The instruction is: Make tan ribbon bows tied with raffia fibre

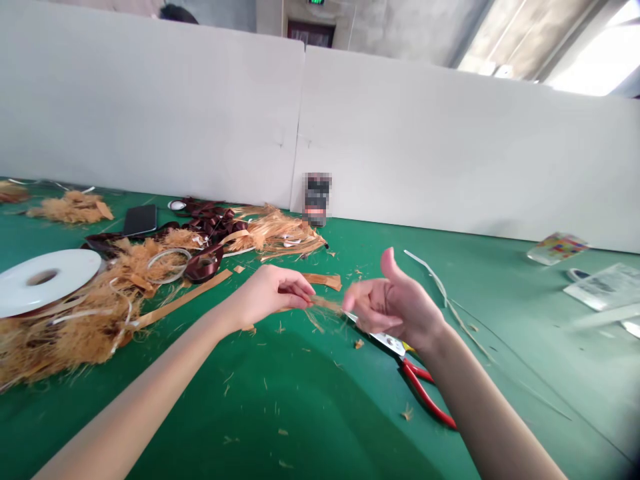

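Observation:
My left hand (pixel 273 293) is closed in a pinch on a small tan ribbon piece (pixel 324 304), whose loose fibres fan out to the right. Close to those frayed ends is my right hand (pixel 395 300), thumb raised away from half-curled fingers; the fingertips are a little blurred and nothing shows between thumb and fingers. Below it, scissors (pixel 387 341) with red handles lie on the green table, partly covered by the right hand and wrist. Behind the hands lies a flat tan ribbon strip (pixel 325 280).
At left are a white spool (pixel 50 280), frayed tan fibre (pixel 65 347) and dark brown ribbon (pixel 215 227). A dark flat object (pixel 141 219) lies behind. Clear plastic pieces (pixel 607 287) and a colourful block (pixel 557 248) sit at right. A white partition (pixel 425 140) closes the back.

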`<act>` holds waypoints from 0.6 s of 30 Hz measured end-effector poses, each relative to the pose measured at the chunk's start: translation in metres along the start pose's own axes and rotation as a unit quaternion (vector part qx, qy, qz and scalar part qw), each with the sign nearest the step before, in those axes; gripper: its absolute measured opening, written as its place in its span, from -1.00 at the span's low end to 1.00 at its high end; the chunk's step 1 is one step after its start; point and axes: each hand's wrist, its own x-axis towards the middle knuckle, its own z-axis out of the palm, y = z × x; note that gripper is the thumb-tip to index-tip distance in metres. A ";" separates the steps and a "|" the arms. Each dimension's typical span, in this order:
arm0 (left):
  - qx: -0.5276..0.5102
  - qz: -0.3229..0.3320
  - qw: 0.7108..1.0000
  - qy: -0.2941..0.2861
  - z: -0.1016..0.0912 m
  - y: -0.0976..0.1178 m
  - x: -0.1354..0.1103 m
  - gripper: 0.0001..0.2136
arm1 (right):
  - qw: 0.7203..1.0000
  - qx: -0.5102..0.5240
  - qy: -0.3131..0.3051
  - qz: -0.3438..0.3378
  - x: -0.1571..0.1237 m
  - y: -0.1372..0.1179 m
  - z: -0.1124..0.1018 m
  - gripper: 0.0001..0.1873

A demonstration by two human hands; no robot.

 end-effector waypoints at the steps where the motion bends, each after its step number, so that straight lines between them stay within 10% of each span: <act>1: -0.005 0.001 1.000 -0.004 0.002 -0.003 -0.001 -0.88 | 0.999 0.029 0.019 -0.041 0.000 -0.002 0.004 -0.06; 5: -0.004 0.002 1.000 0.002 0.007 -0.007 -0.001 -0.86 | 0.977 -0.006 0.117 -0.181 0.006 -0.005 0.012 -0.48; 8: -0.025 0.000 0.999 0.025 0.005 -0.002 0.000 -0.82 | 0.925 -0.185 0.204 -0.263 0.015 0.002 0.004 -0.24; 14: -0.052 0.016 0.997 0.050 -0.002 0.008 0.004 -0.78 | 0.677 -0.534 0.395 -0.317 0.020 0.012 -0.007 -0.86; 18: -0.036 0.003 0.995 0.089 -0.005 0.006 0.006 -0.81 | 0.753 -0.361 0.450 -0.317 0.016 0.006 0.001 -0.48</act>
